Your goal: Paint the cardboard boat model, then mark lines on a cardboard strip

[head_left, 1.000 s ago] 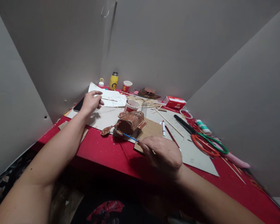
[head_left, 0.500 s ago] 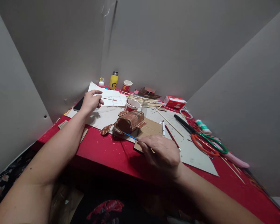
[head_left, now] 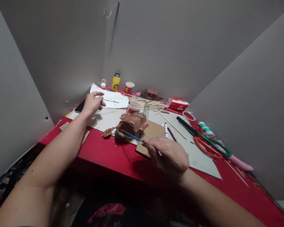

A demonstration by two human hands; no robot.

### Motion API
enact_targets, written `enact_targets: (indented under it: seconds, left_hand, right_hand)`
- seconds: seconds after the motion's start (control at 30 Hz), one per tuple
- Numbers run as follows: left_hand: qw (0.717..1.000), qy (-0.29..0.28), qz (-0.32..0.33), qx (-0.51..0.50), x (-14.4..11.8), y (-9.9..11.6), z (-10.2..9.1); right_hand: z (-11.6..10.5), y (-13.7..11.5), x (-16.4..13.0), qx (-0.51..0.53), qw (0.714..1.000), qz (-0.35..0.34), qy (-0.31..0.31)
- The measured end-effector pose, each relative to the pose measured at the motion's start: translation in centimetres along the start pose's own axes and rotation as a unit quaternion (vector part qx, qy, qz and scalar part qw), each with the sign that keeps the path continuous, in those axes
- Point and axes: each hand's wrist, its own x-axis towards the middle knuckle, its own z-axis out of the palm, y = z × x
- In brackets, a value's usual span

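Observation:
My right hand (head_left: 169,154) is closed around a thin paintbrush with a blue handle (head_left: 134,136). The brush's far end reaches the open front of a brown-painted cardboard model (head_left: 133,122), a rounded, barrel-like body with ridged flaps at its sides and a striped paddle-shaped piece at the left. My left hand (head_left: 94,101) is raised over the white paper, its fingers bent; a thin dark-brown stick (head_left: 111,101) juts out rightward from its fingertips. Behind the model stands a paper cup (head_left: 134,107) with brown stains inside.
A bundle of wooden sticks (head_left: 148,102), a small brown boat model (head_left: 151,94) and a red-white tissue pack (head_left: 177,104) lie farther back. Scissors with green and orange handles (head_left: 207,146) lie right. A yellow bottle (head_left: 115,82) stands behind. Brown cardboard (head_left: 153,131) lies under the model's right side.
My right hand has shifted slightly to the right, and the brush's far end has moved up and left along the model's opening. My left hand stays in place.

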Motion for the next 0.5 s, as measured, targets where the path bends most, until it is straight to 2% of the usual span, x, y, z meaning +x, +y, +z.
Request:
enact_targets:
  seconds: [0.13, 0.3, 0.5]
  left_hand:
    - [1.000, 0.000, 0.002, 0.001, 0.01, -0.09, -0.02]
    - [1.000, -0.003, 0.002, 0.002, 0.03, -0.13, 0.00]
    - [1.000, 0.000, -0.004, -0.001, 0.09, -0.02, 0.08]
  right_hand:
    - [0.00, 0.10, -0.06, 0.003, 1.000, -0.004, -0.023]
    - [-0.03, 0.21, -0.15, 0.011, 1.000, -0.007, 0.004]
    - [-0.73, -0.08, 0.28, 0.017, 1.000, 0.010, -0.004]
